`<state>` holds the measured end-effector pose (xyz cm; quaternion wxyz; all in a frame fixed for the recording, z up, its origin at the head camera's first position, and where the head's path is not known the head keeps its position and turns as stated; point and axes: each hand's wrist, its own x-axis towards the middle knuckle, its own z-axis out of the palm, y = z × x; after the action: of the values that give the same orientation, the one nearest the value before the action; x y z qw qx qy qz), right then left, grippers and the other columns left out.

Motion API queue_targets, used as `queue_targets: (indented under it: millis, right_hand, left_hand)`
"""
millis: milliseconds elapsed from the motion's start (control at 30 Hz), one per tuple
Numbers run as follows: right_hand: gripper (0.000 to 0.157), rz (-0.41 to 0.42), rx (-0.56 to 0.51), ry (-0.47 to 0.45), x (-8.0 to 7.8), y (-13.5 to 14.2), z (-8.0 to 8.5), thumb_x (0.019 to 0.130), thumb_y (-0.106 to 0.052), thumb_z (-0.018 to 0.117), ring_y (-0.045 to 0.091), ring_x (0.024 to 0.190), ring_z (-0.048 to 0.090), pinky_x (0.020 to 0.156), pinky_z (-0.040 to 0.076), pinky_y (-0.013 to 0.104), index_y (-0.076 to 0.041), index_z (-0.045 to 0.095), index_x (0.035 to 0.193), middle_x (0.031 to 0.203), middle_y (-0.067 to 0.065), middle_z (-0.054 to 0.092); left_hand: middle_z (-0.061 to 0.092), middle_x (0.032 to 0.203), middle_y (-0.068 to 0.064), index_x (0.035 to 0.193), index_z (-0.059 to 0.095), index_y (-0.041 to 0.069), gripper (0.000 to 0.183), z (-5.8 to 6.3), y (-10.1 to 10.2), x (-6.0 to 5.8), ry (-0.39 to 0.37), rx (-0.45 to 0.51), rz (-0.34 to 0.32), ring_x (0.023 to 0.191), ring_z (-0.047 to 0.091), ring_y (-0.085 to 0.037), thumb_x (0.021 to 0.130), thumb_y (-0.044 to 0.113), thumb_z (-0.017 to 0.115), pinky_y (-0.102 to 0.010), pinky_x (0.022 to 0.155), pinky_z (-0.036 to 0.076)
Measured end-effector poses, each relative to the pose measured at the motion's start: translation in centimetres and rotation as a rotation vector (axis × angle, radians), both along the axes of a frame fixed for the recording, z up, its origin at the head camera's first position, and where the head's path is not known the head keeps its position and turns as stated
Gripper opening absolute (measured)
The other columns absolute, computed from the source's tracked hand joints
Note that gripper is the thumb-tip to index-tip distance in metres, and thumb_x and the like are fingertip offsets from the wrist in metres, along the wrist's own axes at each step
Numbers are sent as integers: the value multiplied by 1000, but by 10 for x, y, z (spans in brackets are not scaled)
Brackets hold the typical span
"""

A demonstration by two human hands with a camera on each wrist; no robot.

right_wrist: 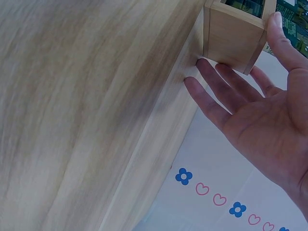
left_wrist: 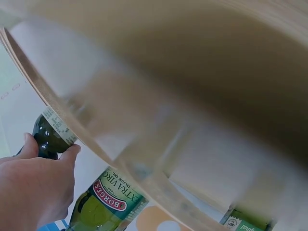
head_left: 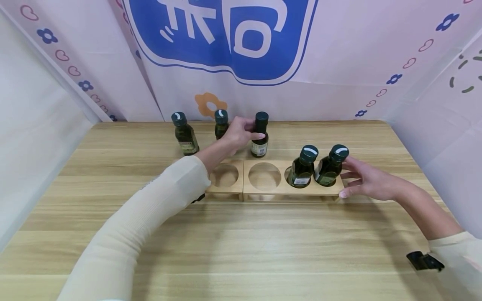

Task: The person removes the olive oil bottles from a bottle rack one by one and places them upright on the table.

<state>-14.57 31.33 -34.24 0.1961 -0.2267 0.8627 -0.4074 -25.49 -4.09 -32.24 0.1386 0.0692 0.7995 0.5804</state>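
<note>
Head view: we find the left hand (head_left: 239, 136) with thumb and fingers closed around a dark bottle (head_left: 260, 146), gripping it beneath its cap. The bottle stands near upright behind the wooden rack (head_left: 280, 189); whether its base touches the table we cannot tell. We note the right hand (head_left: 373, 182) at the rack's right end, fingers spread and loosely extended, holding nothing; its thumb lies at the rack's end corner, and we cannot tell how firmly it presses. Just beside that hand, the end bottle (head_left: 328, 170) sits in a round hole of the rack, with a second seated bottle (head_left: 301, 172) in the adjoining hole. Two bare holes show to their left; the sleeved left forearm hides the rack beyond. Behind the rack we record two more bottles: one (head_left: 221, 127) just beside the left hand, another (head_left: 186, 138) further left. Everything rests on a wood-grain table (head_left: 286, 246), with a printed cloth (head_left: 339, 62) hanging behind.
</note>
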Motion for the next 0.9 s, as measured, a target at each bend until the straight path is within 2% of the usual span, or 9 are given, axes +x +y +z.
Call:
queue_targets:
  millis: [300, 500, 600, 767, 900]
  right_hand:
    - [85, 2, 6, 1, 0, 0, 0, 89, -2, 80, 61, 131, 47, 101, 53, 55, 9, 28, 154, 152, 39, 37]
    - [86, 1, -1, -1, 1, 0, 0, 88, -1, 80, 61, 131, 48, 100, 54, 55, 10, 26, 155, 152, 40, 37]
    - [87, 2, -2, -4, 2, 1, -1, 88, -1, 80, 62, 131, 47, 101, 54, 54, 9, 26, 155, 152, 41, 36]
    - [86, 5, -12, 1, 1, 2, -1, 88, -2, 81, 62, 132, 46, 101, 53, 55, 9, 27, 154, 153, 40, 36]
    - [84, 12, -21, 3, 1, 2, -1, 88, -3, 81, 61, 132, 46, 101, 53, 55, 9, 29, 153, 153, 39, 37]
  left_hand:
    - [68, 133, -19, 135, 66, -1, 41, 1, 0, 0, 5, -9, 1, 129, 63, -29, 94, 1, 74, -38, 114, 46]
    - [63, 143, -14, 139, 65, 4, 45, 7, -3, 2, 40, -19, -15, 141, 52, -26, 95, 2, 74, -36, 117, 44]
    - [60, 148, -13, 145, 60, 5, 51, 9, -4, 5, 43, -29, -20, 144, 49, -27, 95, 3, 74, -36, 118, 43]
    - [54, 153, -13, 153, 50, 6, 62, 11, -4, 12, 3, -56, -50, 144, 48, -26, 96, 4, 73, -34, 119, 40]
    - [46, 160, -12, 159, 41, 8, 69, 13, -4, 19, -7, -72, -70, 149, 41, -25, 97, 5, 72, -35, 122, 35]
